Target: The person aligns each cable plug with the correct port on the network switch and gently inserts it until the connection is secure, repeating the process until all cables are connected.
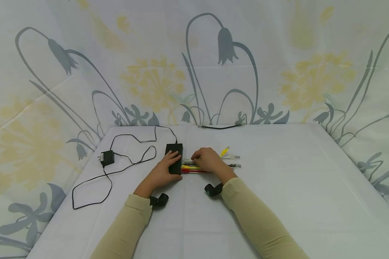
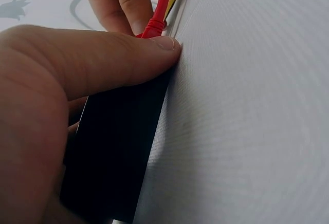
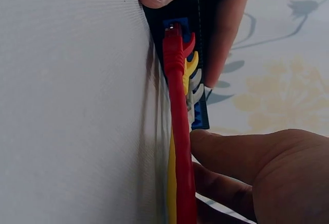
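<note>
A black network switch lies on the table, with blue ports along its right side. My left hand grips it, fingers over the top and the thumb along its near end. Short network cables run right from the ports: a red cable nearest me, a yellow cable beside it, then pale grey plugs. At the ports' far end my right hand pinches a pale network cable; its fingertips partly hide the plug. Whether that plug is fully seated I cannot tell.
A black power adapter with looped thin cord lies to the left. One black cable lies along the table's back edge. A loose yellow cable end points away on the right. Black wrist mounts sit under both forearms.
</note>
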`<state>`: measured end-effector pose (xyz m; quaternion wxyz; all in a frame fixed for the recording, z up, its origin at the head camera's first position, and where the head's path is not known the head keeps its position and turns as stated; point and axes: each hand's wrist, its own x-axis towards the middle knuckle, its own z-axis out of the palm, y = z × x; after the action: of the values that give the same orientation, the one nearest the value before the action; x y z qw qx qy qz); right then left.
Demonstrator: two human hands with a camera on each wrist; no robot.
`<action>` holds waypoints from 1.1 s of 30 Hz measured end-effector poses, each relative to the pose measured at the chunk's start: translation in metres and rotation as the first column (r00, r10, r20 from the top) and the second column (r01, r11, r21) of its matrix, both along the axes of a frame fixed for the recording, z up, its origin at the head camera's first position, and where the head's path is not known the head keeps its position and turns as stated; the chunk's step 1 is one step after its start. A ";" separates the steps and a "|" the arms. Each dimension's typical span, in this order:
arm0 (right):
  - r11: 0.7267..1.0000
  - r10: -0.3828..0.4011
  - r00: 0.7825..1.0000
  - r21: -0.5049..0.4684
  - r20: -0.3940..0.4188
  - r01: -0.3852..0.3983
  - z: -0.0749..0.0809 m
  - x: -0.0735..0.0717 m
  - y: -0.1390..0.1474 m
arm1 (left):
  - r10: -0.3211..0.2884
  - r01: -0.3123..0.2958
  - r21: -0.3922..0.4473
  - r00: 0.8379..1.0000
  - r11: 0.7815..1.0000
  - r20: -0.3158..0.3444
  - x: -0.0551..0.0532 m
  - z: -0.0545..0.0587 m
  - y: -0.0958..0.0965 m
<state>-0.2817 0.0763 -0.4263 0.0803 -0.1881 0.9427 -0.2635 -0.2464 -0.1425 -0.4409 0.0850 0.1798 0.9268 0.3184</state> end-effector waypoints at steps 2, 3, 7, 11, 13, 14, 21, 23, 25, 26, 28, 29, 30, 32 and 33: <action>1.000 0.000 1.000 -0.008 0.003 0.000 0.002 0.001 0.001 | -0.003 0.003 -0.002 1.000 1.000 -0.004 0.000 0.000 0.000; 1.000 0.000 1.000 -0.014 0.005 0.000 0.003 0.001 0.001 | -0.004 0.004 -0.003 1.000 1.000 -0.005 0.000 -0.001 0.000; 1.000 0.006 1.000 -0.017 0.003 -0.006 0.003 0.002 0.001 | -0.011 0.011 -0.001 1.000 1.000 -0.013 0.000 -0.002 0.000; 1.000 0.020 1.000 -0.011 -0.013 -0.020 0.003 0.001 0.001 | -0.009 0.009 0.007 1.000 1.000 -0.017 0.000 -0.003 -0.001; 1.000 0.027 0.999 -0.011 -0.023 -0.027 0.004 0.000 0.001 | -0.006 0.007 0.007 1.000 1.000 -0.017 0.001 -0.002 -0.001; 0.999 0.030 0.999 -0.011 -0.028 -0.030 0.005 -0.001 0.001 | -0.005 0.005 0.008 1.000 1.000 -0.015 0.001 -0.002 -0.001; 1.000 0.028 1.000 0.013 -0.009 -0.028 0.012 -0.006 0.002 | -0.009 0.009 0.005 1.000 1.000 -0.011 0.000 -0.001 -0.001; 0.999 0.028 1.000 0.032 -0.006 -0.027 0.012 -0.009 0.002 | -0.012 0.012 0.004 1.000 1.000 -0.010 -0.001 -0.001 -0.001; 0.998 0.029 1.000 0.048 -0.006 -0.029 0.012 -0.013 0.003 | -0.012 0.012 0.005 1.000 1.000 -0.010 -0.002 -0.001 -0.001; 0.998 0.029 1.000 0.054 -0.005 -0.029 0.012 -0.014 0.003 | -0.013 0.013 0.006 1.000 1.000 -0.011 -0.002 -0.001 -0.001; 0.998 0.031 1.000 0.064 -0.003 -0.031 0.013 -0.017 0.003 | -0.015 0.015 0.005 1.000 1.000 -0.015 -0.002 -0.001 -0.002; 0.997 0.033 0.999 0.067 -0.004 -0.033 0.014 -0.018 0.003 | -0.015 0.015 0.005 1.000 1.000 -0.016 -0.002 -0.002 -0.002; 0.997 0.036 0.999 0.071 -0.005 -0.035 0.015 -0.020 0.003 | -0.015 0.015 0.006 1.000 1.000 -0.017 -0.002 -0.002 -0.002; 0.996 0.039 0.999 0.077 -0.006 -0.039 0.017 -0.022 0.003 | -0.015 0.015 0.004 1.000 1.000 -0.016 -0.002 -0.003 -0.002; 0.996 0.039 0.999 0.079 -0.007 -0.039 0.018 -0.023 0.003 | -0.014 0.015 0.003 1.000 1.000 -0.014 -0.002 -0.003 -0.002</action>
<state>-0.3048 0.0792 -0.4087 0.0887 -0.2043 0.9489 -0.2236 -0.2487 -0.1447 -0.4441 0.0803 0.1890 0.9256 0.3180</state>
